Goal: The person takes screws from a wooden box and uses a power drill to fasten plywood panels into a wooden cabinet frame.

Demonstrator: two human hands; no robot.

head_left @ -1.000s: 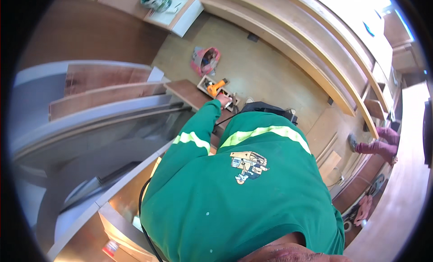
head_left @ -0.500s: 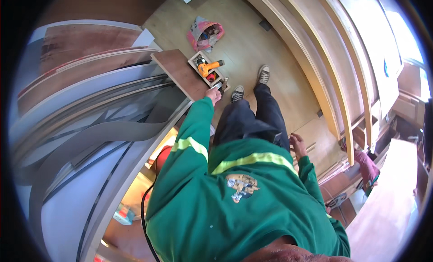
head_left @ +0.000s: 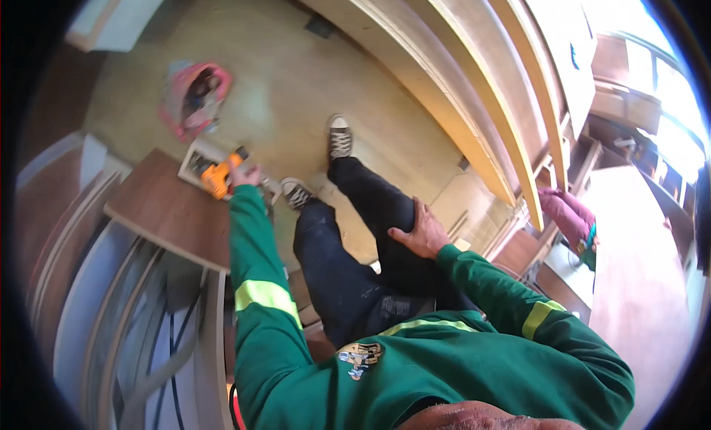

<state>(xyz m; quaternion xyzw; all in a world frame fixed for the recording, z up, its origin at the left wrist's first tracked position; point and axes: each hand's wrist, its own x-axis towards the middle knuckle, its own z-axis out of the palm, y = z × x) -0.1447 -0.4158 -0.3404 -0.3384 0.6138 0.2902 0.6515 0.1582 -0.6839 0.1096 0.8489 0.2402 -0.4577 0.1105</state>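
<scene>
My left hand (head_left: 244, 174) has its fingers on the orange cordless drill (head_left: 216, 180), which is at a small wooden tool tray (head_left: 189, 168); the contents behind it are hard to make out. The tray sits beside a brown board (head_left: 159, 208). My right hand (head_left: 422, 230) rests on my right thigh near the knee, fingers spread, holding nothing.
A pink bag (head_left: 176, 108) lies on the floor (head_left: 274, 89) ahead. Long wooden shelving (head_left: 496, 126) runs along the upper right. Panels (head_left: 67, 230) stand at the left. A co-worker's legs (head_left: 566, 215) show at the right, behind a long pale board (head_left: 633, 274).
My left hand has shifted from the tray's near end onto the drill. My right hand has come onto my thigh. My legs have come further into view as the view shifted.
</scene>
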